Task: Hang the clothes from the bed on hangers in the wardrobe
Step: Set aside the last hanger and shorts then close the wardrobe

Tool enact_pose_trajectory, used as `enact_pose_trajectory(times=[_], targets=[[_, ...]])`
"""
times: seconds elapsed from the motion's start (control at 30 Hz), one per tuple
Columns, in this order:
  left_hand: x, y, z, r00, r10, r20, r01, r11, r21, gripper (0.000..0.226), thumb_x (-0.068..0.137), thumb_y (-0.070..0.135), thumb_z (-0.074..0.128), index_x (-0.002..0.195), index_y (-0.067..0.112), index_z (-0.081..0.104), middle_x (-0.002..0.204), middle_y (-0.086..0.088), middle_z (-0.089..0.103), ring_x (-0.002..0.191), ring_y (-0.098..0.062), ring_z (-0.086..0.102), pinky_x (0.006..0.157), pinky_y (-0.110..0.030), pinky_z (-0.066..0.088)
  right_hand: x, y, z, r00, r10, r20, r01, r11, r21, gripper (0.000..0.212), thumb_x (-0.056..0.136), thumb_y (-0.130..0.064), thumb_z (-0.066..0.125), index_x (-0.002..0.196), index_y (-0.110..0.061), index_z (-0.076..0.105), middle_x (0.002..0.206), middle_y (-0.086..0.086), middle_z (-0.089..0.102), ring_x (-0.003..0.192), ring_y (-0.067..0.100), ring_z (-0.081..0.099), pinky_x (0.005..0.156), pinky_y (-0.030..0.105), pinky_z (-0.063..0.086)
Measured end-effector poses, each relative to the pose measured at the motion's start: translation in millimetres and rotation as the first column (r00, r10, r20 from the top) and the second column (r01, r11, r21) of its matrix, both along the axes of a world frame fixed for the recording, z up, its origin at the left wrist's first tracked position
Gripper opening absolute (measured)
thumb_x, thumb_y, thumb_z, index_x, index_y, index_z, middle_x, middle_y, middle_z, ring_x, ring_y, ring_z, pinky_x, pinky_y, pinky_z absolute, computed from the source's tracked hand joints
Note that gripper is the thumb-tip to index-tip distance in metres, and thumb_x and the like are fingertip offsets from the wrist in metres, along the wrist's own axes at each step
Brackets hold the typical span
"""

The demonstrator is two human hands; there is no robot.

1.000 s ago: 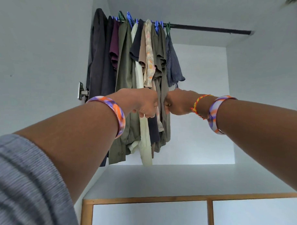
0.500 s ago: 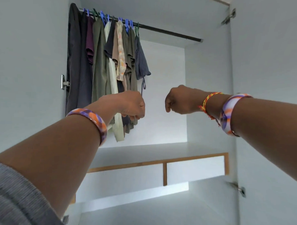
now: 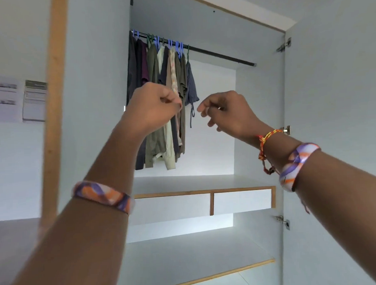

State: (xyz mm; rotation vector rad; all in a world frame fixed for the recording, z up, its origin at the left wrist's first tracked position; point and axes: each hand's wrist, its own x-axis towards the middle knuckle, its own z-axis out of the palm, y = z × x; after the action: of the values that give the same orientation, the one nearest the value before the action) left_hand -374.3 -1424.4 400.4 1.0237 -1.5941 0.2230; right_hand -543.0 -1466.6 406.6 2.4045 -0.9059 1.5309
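Hovering empty before the wardrobe [image 3: 310, 138], left hand [image 3: 152, 109] loosely clenched, right hand [image 3: 226, 113] relaxed; hung clothes [image 3: 160, 96] crowd the rail [image 3: 222, 54] at 11 o'clock; judged between garments, next fetch from the bed, unseen.

A home bedroom or dressing area is shown. An open built-in wardrobe [image 3: 200, 24] with white panels and wood-edged trim is seen, fitted with a dark rail [image 3: 220, 55] on which clothes [image 3: 160, 100] are hung from coloured hangers [image 3: 179, 46]. Two drawers [image 3: 206, 202] and a shelf [image 3: 197, 255] are set below, and papers [image 3: 17, 99] are pinned to the wall at the left.
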Motion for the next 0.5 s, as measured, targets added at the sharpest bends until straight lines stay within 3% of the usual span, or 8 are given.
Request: enact_pose_trajectory(times=[0.1, 0.17, 0.27, 0.37, 0.43, 0.5], targets=[[10.6, 31.5, -14.9, 0.913, -0.107, -0.395, 0.000, 0.965, -0.262, 0.013, 0.084, 0.014, 0.060, 0.089, 0.023, 0.069, 0.084, 0.015, 0.064, 0.079, 0.001, 0.061, 0.079, -0.016, 0.047, 39.3, 34.1, -16.6, 0.958, 0.143, 0.250, -0.147, 0.989, -0.004, 0.026, 0.089, 0.001, 0.045, 0.090, -0.007, 0.069, 0.082, 0.003, 0.067, 0.066, 0.019, 0.062, 0.054, 0.017, 0.047], [16.6, 55.4, -28.6, 0.847, -0.194, -0.495, -0.015, 0.922, -0.386, 0.018, 0.085, 0.009, 0.056, 0.090, 0.021, 0.068, 0.081, 0.015, 0.063, 0.070, 0.005, 0.058, 0.070, -0.010, 0.046, 68.4, 54.3, -29.3, 0.895, 0.208, 0.394, -0.223, 0.975, -0.009, 0.023, 0.092, -0.003, 0.046, 0.092, -0.010, 0.068, 0.084, 0.003, 0.067, 0.065, 0.018, 0.062, 0.054, 0.019, 0.049], [36.9, 87.5, -50.3, 0.891, -0.290, -0.350, 0.100, 0.876, -0.472, 0.021, 0.085, 0.005, 0.054, 0.095, 0.018, 0.067, 0.094, 0.007, 0.067, 0.075, -0.002, 0.060, 0.069, -0.013, 0.046, 111.9, 80.5, -46.2, 0.737, 0.289, 0.611, -0.376, 0.927, 0.015, 0.018, 0.095, -0.013, 0.047, 0.093, -0.015, 0.065, 0.084, 0.004, 0.065, 0.069, 0.017, 0.059, 0.058, 0.026, 0.046], [85.3, 90.2, -68.7, 0.950, -0.159, -0.269, -0.016, 0.834, -0.551, 0.021, 0.082, 0.010, 0.054, 0.097, 0.015, 0.067, 0.098, 0.003, 0.067, 0.085, -0.013, 0.062, 0.076, -0.022, 0.046, 156.7, 93.3, -68.8, 0.661, 0.242, 0.710, -0.399, 0.915, 0.061, 0.012, 0.094, -0.020, 0.050, 0.095, -0.020, 0.062, 0.089, -0.003, 0.063, 0.077, 0.010, 0.057, 0.070, 0.027, 0.046], [121.5, 77.0, -80.7, 0.926, -0.038, -0.376, -0.150, 0.875, -0.460, 0.023, 0.083, 0.016, 0.054, 0.102, 0.017, 0.066, 0.105, 0.001, 0.065, 0.096, -0.020, 0.059, 0.080, -0.025, 0.041, 184.5, 93.4, -87.7, 0.704, 0.172, 0.689, -0.352, 0.927, 0.128, 0.021, 0.093, -0.028, 0.054, 0.111, -0.020, 0.059, 0.101, -0.005, 0.061, 0.087, 0.006, 0.056, 0.080, 0.027, 0.045], [148.8, 60.0, -95.5, 0.896, 0.105, -0.431, -0.182, 0.973, -0.141, 0.028, 0.091, 0.026, 0.052, 0.116, 0.019, 0.059, 0.123, -0.001, 0.058, 0.118, -0.024, 0.047, 0.093, -0.033, 0.036, 210.2, 89.7, -105.7, 0.753, 0.095, 0.651, -0.310, 0.924, 0.224, 0.039, 0.092, -0.036, 0.055, 0.127, -0.020, 0.050, 0.121, -0.002, 0.056, 0.107, 0.011, 0.055, 0.094, 0.030, 0.043]])
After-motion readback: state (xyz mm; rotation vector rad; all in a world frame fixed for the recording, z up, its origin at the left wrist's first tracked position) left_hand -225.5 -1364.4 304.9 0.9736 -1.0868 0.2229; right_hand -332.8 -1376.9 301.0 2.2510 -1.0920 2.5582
